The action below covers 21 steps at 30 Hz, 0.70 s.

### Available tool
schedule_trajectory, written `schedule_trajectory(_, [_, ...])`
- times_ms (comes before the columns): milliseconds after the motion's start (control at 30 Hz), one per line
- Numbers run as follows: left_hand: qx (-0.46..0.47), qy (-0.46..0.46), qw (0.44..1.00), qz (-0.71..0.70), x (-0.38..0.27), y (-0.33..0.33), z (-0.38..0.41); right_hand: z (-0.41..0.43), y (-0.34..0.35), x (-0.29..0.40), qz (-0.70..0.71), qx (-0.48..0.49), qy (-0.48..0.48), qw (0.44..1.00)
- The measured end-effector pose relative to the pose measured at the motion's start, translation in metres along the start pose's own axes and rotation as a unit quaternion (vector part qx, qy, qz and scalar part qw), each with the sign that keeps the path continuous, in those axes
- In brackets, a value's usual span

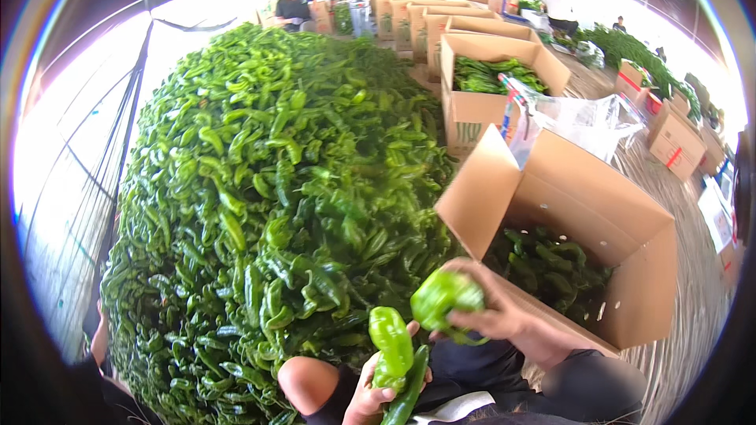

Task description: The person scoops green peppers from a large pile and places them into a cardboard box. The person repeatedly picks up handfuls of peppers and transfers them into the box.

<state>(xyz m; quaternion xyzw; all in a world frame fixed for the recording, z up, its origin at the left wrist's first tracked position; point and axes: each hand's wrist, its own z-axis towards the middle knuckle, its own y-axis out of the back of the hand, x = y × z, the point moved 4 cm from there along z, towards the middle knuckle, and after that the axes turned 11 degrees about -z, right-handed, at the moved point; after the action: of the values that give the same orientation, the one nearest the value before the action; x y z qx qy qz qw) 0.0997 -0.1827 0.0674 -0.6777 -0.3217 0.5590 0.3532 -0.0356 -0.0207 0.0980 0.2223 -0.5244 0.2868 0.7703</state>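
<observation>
My left hand [369,395] is closed around a pale green pepper [391,345] and a darker, slimmer green pepper [407,392], both held above my lap. A bulky light green pepper [446,304], slightly blurred, is gripped in my right hand [496,310]; whether more than one pepper is there I cannot tell. That hand is beside the near wall of an open cardboard box [596,189]. Dark green peppers [549,271] cover the visible part of the box's bottom. A huge heap of green peppers [283,189] rises in front of me and to the left.
Behind the near box stands another carton [481,106] holding green peppers, with a clear plastic bag [582,121] between them. A row of cartons [416,20] stretches back. People sit at the back left [293,6] and back right [560,12]. At the far left edge, another person's arm [99,333] shows.
</observation>
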Motion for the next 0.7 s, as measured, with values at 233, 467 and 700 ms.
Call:
schedule_trajectory(233, [-0.076,0.048,0.996,-0.028,0.019,0.045,-0.021,0.034,0.195,0.047,0.131,-0.373,-0.015,0.918])
schedule_trajectory(467, [-0.148,0.026,0.976,-0.159,0.082,0.193,-0.059,0.053,0.334,0.055,-0.184,-0.491,0.014,0.851])
schedule_trajectory(700, [-0.139,-0.175,0.964,0.141,-0.018,0.035,0.027,-0.027,-0.046,0.005,-0.488,0.152,0.316,0.799])
